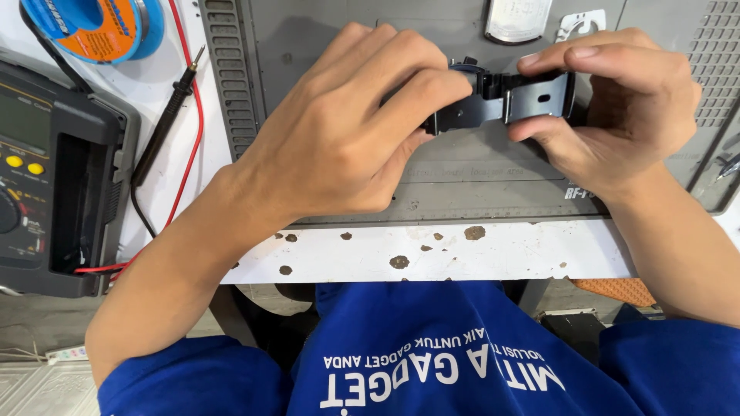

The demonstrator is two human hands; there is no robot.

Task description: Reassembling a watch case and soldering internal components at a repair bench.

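- Hands met above the middle of the grey work mat [478,173], both gripping one small dark metal bracket [505,104] held clear of the counter [432,254].
- Left hand [347,127] came in from 7 o'clock, forearm slanting up across the counter edge, knuckles arched high, fingers curled over the bracket's left end with the thumb tucked beneath.
- Right hand [617,108] entered from 4 o'clock, wrist bent inward, index finger laid flat along the bracket's top edge and thumb pressing from below, pinching its right end.
- Bracket sat level between the two hands, its slotted face turned toward the camera, at 12 o'clock from the person's blue shirt [432,362].
- At 9 o'clock, well apart, lay a multimeter [54,177] with a black probe [166,127] and red lead [189,115]; a solder spool [96,27] sat at 10 o'clock.
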